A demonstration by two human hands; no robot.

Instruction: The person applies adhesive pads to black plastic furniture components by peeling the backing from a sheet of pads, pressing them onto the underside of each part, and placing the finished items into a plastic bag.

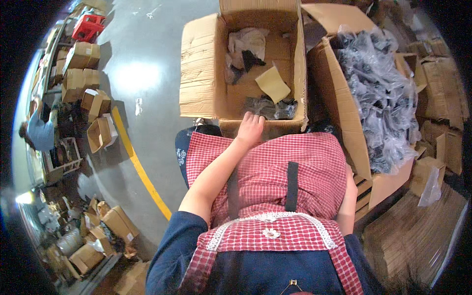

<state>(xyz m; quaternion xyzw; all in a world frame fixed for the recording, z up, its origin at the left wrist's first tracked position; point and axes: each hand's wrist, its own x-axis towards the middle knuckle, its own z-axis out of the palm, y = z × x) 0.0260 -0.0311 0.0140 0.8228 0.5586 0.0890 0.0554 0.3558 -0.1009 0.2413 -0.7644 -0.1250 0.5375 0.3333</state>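
An open cardboard box (260,54) stands in front of my lap, its left flap (199,69) folded outward. Inside lie crumpled clear plastic (253,42) with a dark piece, a yellowish sheet or packet (273,84) and a dark item in clear plastic (275,109). My left hand (250,129) is at the box's near edge, fingers curled over it beside the plastic-wrapped item. Nothing else shows in its grasp. Of my right arm only the forearm (348,201) is seen, down along my right side; that hand is hidden.
To the right, a large open carton (339,93) is heaped with dark items in clear plastic bags (376,98). Stacked cartons (440,88) stand beyond. On the left are a yellow floor line (140,167), several small boxes (98,132), a red crate (88,28) and another person (40,130).
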